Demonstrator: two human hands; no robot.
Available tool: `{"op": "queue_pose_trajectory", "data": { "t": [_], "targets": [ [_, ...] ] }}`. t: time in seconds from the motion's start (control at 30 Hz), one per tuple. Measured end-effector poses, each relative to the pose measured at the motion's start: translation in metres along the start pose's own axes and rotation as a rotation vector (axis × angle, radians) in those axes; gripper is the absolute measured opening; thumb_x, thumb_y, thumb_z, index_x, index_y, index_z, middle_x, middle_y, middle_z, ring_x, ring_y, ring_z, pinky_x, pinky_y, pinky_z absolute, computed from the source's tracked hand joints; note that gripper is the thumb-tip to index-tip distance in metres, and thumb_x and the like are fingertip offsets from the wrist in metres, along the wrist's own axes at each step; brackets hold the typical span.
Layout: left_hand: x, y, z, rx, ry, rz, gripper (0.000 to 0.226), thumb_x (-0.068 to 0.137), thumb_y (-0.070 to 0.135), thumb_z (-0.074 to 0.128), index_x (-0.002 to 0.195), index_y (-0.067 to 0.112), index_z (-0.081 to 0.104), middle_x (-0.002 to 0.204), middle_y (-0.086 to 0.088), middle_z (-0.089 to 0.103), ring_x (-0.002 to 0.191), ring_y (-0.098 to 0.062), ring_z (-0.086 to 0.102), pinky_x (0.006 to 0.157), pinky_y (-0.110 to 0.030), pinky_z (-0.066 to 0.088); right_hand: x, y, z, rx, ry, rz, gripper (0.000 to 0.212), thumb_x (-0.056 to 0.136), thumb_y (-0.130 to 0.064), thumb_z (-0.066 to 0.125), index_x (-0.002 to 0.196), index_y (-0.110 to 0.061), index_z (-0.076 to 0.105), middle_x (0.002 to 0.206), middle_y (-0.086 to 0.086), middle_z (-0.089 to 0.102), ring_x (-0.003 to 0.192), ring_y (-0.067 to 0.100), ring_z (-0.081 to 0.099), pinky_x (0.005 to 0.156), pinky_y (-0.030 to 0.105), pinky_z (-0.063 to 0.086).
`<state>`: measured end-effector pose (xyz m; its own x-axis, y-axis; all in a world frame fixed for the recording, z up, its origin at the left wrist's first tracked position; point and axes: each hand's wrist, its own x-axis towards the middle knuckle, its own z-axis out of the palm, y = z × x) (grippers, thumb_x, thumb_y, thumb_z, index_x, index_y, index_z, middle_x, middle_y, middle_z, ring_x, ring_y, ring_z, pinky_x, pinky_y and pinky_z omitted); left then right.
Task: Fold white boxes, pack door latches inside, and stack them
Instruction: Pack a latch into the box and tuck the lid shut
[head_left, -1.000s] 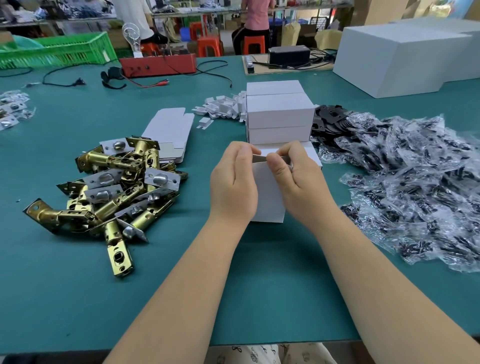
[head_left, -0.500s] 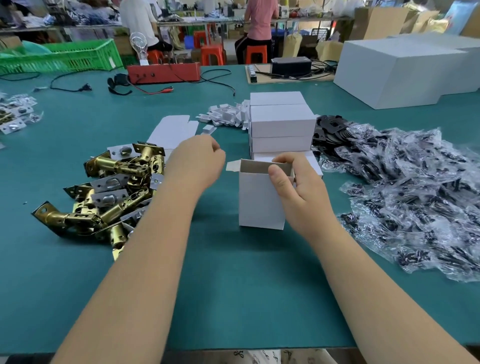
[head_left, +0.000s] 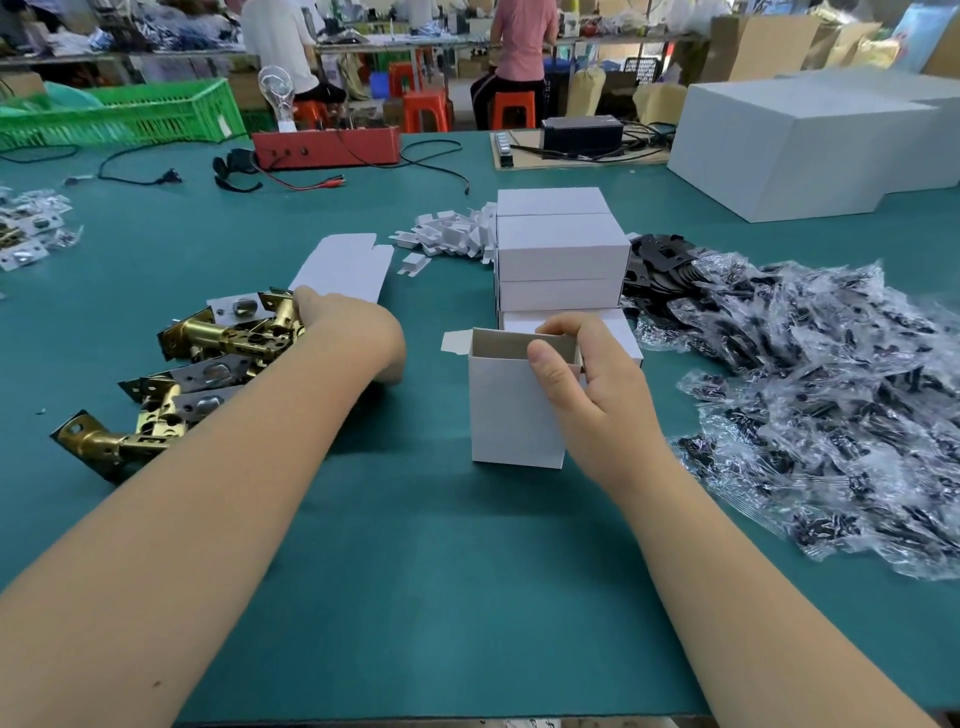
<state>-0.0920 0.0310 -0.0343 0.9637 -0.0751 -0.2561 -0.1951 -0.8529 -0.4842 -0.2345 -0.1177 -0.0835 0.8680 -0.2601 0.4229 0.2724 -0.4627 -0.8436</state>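
While there's no readable writing or brand on anything here, the white box (head_left: 511, 410) is easy to describe: plain white card outside, greyish inside, standing upright on the green worktop (head_left: 441, 571) with its top open and a small flap sticking out on its left. It sits just in front of a stack of closed white boxes (head_left: 561, 254). The right hand (head_left: 587, 384) grips the box's open top edge, thumb on the near wall and fingers curled over the rim. The left hand (head_left: 348, 332) is over at the pile of brass door latches (head_left: 208, 364), touching one, but whether its fingers are wrapped round it I can't tell. Flat unfolded blanks (head_left: 343, 265) lie just behind that hand.
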Motion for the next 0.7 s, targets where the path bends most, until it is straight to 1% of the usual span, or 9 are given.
{"op": "queue_pose_trajectory", "data": {
  "t": [0.13, 0.2, 0.3, 0.4, 0.47, 0.53, 0.57, 0.63, 0.7],
  "targets": [
    [-0.014, -0.014, -0.009, -0.336, 0.133, 0.029, 0.022, 0.080, 0.040, 0.063, 0.075, 0.019, 0.059, 0.079, 0.000, 0.055, 0.081, -0.023, 0.049, 0.079, -0.036, 0.030, 0.000, -0.001, 0.000, 0.010, -0.003, 0.007, 0.007, 0.086, -0.045, 0.047, 0.092, -0.042, 0.045, 0.093, -0.011, 0.055, 0.072, -0.011, 0.051, 0.064, 0.006, 0.036],
    [-0.025, -0.026, -0.016, -0.484, 0.186, 0.075, 0.025, 0.078, 0.039, 0.067, 0.072, 0.016, 0.059, 0.077, -0.003, 0.056, 0.073, -0.022, 0.052, 0.075, -0.037, 0.042, -0.001, -0.001, 0.000, 0.005, -0.009, 0.016, 0.008, 0.085, -0.046, 0.046, 0.092, -0.043, 0.045, 0.095, -0.009, 0.056, 0.072, -0.012, 0.052, 0.064, 0.006, 0.036],
    [-0.041, -0.047, -0.027, -0.633, 0.297, 0.096, 0.029, 0.078, 0.036, 0.069, 0.091, 0.011, 0.068, 0.088, -0.008, 0.064, 0.081, -0.027, 0.060, 0.076, -0.039, 0.053, -0.001, -0.001, 0.000, -0.008, -0.012, 0.026, 0.010, 0.085, -0.048, 0.046, 0.093, -0.043, 0.045, 0.097, -0.009, 0.057, 0.074, -0.011, 0.051, 0.064, 0.006, 0.036],
    [-0.061, -0.060, -0.038, -0.815, 0.437, 0.128, 0.030, 0.081, 0.043, 0.069, 0.084, 0.014, 0.073, 0.083, -0.011, 0.068, 0.073, -0.025, 0.061, 0.058, -0.031, 0.049, -0.001, -0.002, 0.000, -0.009, -0.018, 0.034, 0.017, 0.085, -0.049, 0.045, 0.098, -0.038, 0.046, 0.098, -0.007, 0.057, 0.074, -0.011, 0.051, 0.064, 0.007, 0.036],
    [-0.074, -0.060, -0.044, -1.006, 0.545, 0.177, 0.023, 0.080, 0.046, 0.070, 0.074, 0.024, 0.071, 0.074, -0.007, 0.065, 0.057, -0.017, 0.051, 0.048, -0.024, 0.039, -0.002, -0.002, 0.000, 0.004, -0.022, 0.037, 0.021, 0.084, -0.049, 0.048, 0.100, -0.036, 0.047, 0.099, -0.010, 0.057, 0.077, -0.013, 0.053, 0.065, 0.006, 0.037],
    [-0.085, -0.056, -0.048, -1.190, 0.652, 0.219, 0.018, 0.081, 0.044, 0.070, 0.072, 0.028, 0.070, 0.071, -0.005, 0.063, 0.050, -0.008, 0.044, 0.043, -0.020, 0.038, -0.003, -0.003, -0.001, -0.008, -0.019, 0.038, 0.026, 0.082, -0.051, 0.051, 0.103, -0.037, 0.046, 0.101, -0.018, 0.055, 0.083, -0.016, 0.052, 0.069, 0.004, 0.036],
    [-0.089, -0.053, -0.049, -1.257, 0.707, 0.247, 0.016, 0.081, 0.043, 0.069, 0.072, 0.031, 0.069, 0.070, -0.004, 0.063, 0.046, -0.005, 0.042, 0.041, -0.017, 0.037, -0.003, -0.003, -0.001, -0.021, -0.016, 0.041, 0.029, 0.081, -0.053, 0.051, 0.105, -0.037, 0.046, 0.102, -0.021, 0.054, 0.086, -0.017, 0.050, 0.070, 0.003, 0.036],
    [-0.096, -0.045, -0.052, -1.324, 0.813, 0.311, 0.014, 0.083, 0.043, 0.068, 0.071, 0.036, 0.068, 0.074, -0.008, 0.067, 0.050, -0.006, 0.042, 0.048, -0.019, 0.039, -0.004, -0.003, 0.000, -0.016, -0.012, 0.055, 0.037, 0.079, -0.054, 0.052, 0.110, -0.038, 0.043, 0.102, -0.022, 0.054, 0.089, -0.017, 0.051, 0.072, 0.006, 0.037],
    [-0.102, -0.034, -0.056, -1.361, 0.850, 0.378, 0.013, 0.084, 0.041, 0.067, 0.074, 0.034, 0.071, 0.074, -0.009, 0.069, 0.050, -0.006, 0.041, 0.051, -0.020, 0.038, -0.004, -0.003, 0.002, 0.014, -0.010, 0.069, 0.043, 0.079, -0.054, 0.054, 0.116, -0.037, 0.039, 0.103, -0.019, 0.055, 0.094, -0.008, 0.055, 0.078, 0.017, 0.042]
  ]
}}
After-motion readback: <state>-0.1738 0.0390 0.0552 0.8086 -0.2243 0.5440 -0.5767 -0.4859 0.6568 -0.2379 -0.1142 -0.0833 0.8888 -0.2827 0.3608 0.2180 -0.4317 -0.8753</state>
